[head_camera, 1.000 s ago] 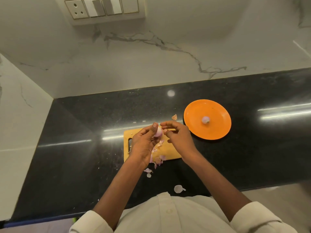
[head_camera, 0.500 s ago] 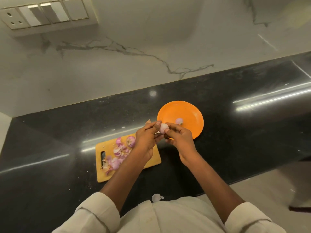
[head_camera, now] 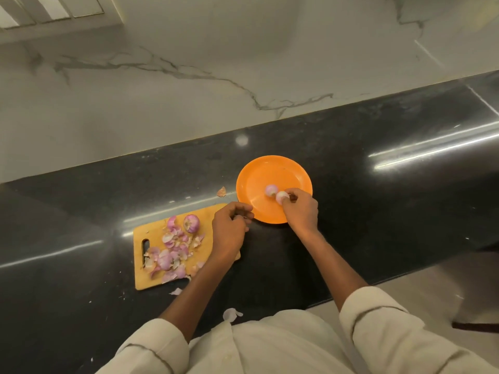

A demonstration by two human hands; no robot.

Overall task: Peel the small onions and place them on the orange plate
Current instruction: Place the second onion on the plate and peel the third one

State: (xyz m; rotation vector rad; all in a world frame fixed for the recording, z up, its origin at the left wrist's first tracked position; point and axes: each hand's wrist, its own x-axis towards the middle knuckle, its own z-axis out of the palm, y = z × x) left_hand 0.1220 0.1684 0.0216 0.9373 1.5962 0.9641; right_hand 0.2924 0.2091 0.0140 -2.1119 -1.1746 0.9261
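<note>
The orange plate (head_camera: 259, 171) lies on the black counter with one peeled onion (head_camera: 270, 189) in its middle. My right hand (head_camera: 301, 210) is over the plate and pinches a second peeled, pale onion (head_camera: 281, 196) right beside the first. My left hand (head_camera: 229, 228) hovers between the wooden cutting board (head_camera: 151, 230) and the plate, fingers curled, with a thin sliver between the fingertips that I cannot make out. An unpeeled purple onion (head_camera: 191, 223) sits on the board among a heap of skins (head_camera: 170, 255).
Loose skin pieces lie on the counter: one (head_camera: 221, 192) left of the plate, one (head_camera: 231, 314) near the front edge, one (head_camera: 176, 291) below the board. A marble wall rises behind the counter (head_camera: 378, 184).
My right hand has carried the peeled onion from between both hands out over the plate, beside the onion lying there. The left hand let go and stayed near the board. The view shifted right.
</note>
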